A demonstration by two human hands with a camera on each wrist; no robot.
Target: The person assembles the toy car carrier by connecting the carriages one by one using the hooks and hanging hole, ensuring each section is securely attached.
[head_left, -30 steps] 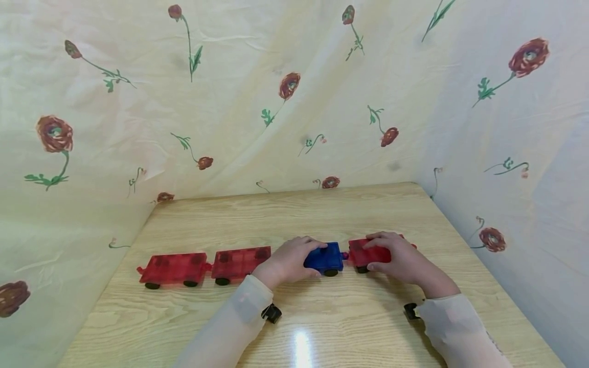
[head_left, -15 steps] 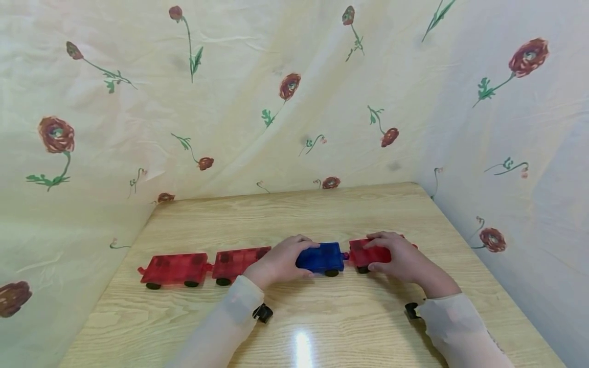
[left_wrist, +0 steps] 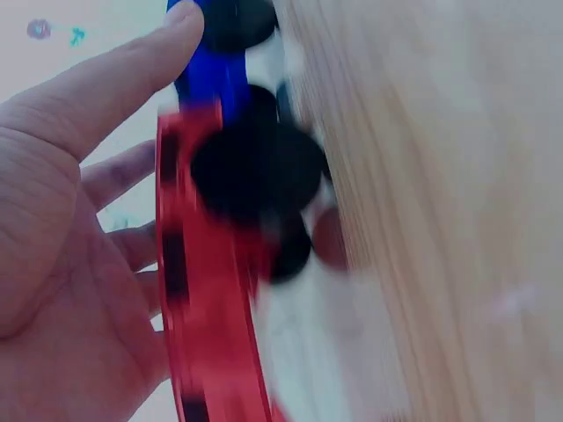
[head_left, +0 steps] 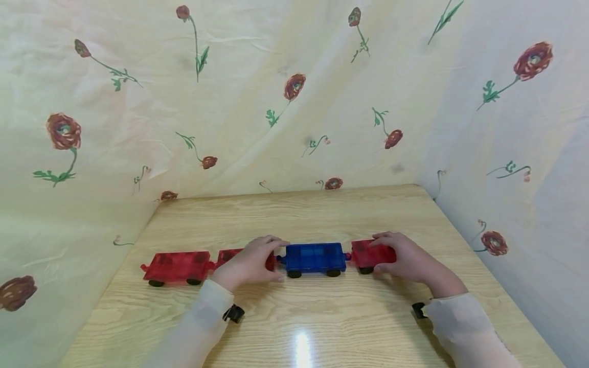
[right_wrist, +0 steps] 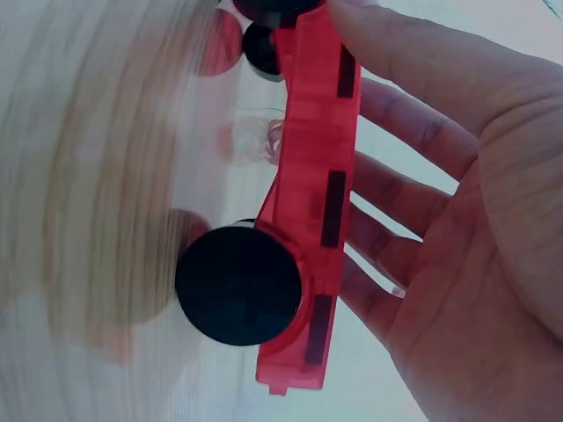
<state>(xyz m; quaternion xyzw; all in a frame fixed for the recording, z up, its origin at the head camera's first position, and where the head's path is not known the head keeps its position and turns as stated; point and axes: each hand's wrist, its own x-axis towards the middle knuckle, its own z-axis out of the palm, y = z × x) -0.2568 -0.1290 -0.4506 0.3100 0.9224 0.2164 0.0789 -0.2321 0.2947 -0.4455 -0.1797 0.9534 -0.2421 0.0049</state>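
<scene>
Four toy train cars are lined up in a row on the desk (head_left: pixel 322 214): three red and one blue. The second red car (head_left: pixel 230 255) is gripped by the curled fingers of the left hand (head_left: pixel 248 263), beside the blue car (head_left: pixel 315 257). The rightmost red car (head_left: pixel 368 254) is held by the right hand (head_left: pixel 405 258), and the leftmost red car (head_left: pixel 175 266) lies untouched.

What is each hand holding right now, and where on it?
Left hand grips the second red car at its right end; right hand grips the rightmost red car across its top.
</scene>
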